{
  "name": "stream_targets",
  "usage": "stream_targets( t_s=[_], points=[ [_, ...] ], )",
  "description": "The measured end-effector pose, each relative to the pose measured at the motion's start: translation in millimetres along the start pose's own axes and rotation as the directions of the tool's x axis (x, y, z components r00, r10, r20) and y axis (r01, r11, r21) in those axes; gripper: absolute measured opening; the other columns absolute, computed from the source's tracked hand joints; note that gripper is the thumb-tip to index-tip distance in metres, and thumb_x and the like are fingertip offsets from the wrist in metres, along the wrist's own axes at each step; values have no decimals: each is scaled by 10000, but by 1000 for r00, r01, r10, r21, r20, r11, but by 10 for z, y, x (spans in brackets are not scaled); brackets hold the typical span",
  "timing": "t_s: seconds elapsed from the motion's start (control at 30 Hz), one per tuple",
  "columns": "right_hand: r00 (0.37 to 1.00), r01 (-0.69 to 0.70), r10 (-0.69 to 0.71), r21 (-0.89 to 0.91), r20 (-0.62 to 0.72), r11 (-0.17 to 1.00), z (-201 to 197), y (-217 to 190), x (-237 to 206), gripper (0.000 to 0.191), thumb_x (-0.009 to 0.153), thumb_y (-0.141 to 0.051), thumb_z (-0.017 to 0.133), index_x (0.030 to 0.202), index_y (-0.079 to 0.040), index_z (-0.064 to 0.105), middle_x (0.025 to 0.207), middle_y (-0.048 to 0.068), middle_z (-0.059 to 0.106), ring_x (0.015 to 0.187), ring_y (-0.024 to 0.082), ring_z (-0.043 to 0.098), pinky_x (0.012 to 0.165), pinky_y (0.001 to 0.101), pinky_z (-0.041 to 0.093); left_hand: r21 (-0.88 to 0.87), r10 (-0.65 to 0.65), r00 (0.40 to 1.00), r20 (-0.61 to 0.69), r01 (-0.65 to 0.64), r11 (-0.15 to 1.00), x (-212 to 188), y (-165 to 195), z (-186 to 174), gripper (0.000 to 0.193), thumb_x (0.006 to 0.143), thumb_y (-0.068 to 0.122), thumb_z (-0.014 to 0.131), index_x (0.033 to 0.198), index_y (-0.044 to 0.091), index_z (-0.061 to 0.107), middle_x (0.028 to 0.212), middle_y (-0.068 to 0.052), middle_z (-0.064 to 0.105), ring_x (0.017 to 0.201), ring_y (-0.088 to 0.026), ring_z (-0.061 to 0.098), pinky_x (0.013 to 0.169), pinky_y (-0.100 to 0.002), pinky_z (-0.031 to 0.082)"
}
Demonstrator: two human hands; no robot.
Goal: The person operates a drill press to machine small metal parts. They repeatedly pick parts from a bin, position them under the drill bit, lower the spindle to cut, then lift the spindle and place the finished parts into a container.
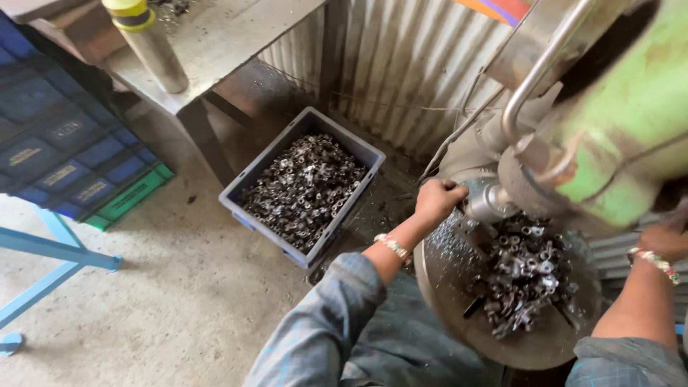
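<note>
My left hand [437, 201] is curled in a fist at the far edge of a round metal machine table [444, 287], right beside the shiny spindle nose [487, 201] of a green machine [623, 136]. What the fist holds is hidden. A heap of small dark metal parts [527, 276] lies on the round table. My right hand [666, 236] reaches up at the right edge under the green machine body, its fingers mostly hidden. Both wrists wear bead bracelets.
A grey plastic crate [247, 183] full of the same small metal parts stands on the concrete floor to the left. Behind it are a metal workbench [208, 50] with a cylinder, stacked blue crates [64, 150], a blue frame [50, 251] and a corrugated sheet wall [416, 64].
</note>
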State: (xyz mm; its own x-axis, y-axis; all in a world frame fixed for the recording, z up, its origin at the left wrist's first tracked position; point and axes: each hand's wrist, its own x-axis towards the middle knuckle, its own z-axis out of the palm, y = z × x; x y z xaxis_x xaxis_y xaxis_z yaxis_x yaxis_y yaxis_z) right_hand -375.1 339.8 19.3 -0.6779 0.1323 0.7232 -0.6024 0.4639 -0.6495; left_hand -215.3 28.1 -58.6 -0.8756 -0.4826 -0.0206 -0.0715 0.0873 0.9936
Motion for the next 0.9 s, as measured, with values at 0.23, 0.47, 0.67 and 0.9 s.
stream_targets(
  t_s=[0.23,0.47,0.67,0.9],
  points=[
    [992,-45,42,23,118,999,-897,-167,-1347,242,1177,-109,560,1067,101,519,967,72,615,770,161,544,692,341,461,-5,-115,989,-94,115,993,-175,54,-87,406,845,414,711,1032,58,769,873,-172,765,829,-283,739,803,-400,546],
    [869,-428,397,47,296,903,-2002,-317,-1804,267,1101,-185,770,1071,-20,562,652,34,553,481,82,497,471,275,409,-154,-108,958,-267,69,986,-150,113,103,384,795,369,720,998,46,769,897,-163,768,848,-274,749,808,-397,561],
    [963,-127,168,-198,209,972,-1880,-290,-1955,336,1060,-122,826,1045,28,527,830,96,631,696,167,624,684,326,492,-131,-172,911,-376,131,983,-303,143,-11,368,830,372,703,984,45,767,853,-183,744,802,-306,733,797,-402,548],
    [977,-61,120,-307,175,950,-1689,-219,-1865,348,1010,-130,850,999,17,536,942,91,649,830,216,610,823,363,514,-233,-146,916,-373,60,971,-279,211,34,330,792,331,732,912,26,766,761,-121,749,730,-223,729,744,-372,552]
  ],
)
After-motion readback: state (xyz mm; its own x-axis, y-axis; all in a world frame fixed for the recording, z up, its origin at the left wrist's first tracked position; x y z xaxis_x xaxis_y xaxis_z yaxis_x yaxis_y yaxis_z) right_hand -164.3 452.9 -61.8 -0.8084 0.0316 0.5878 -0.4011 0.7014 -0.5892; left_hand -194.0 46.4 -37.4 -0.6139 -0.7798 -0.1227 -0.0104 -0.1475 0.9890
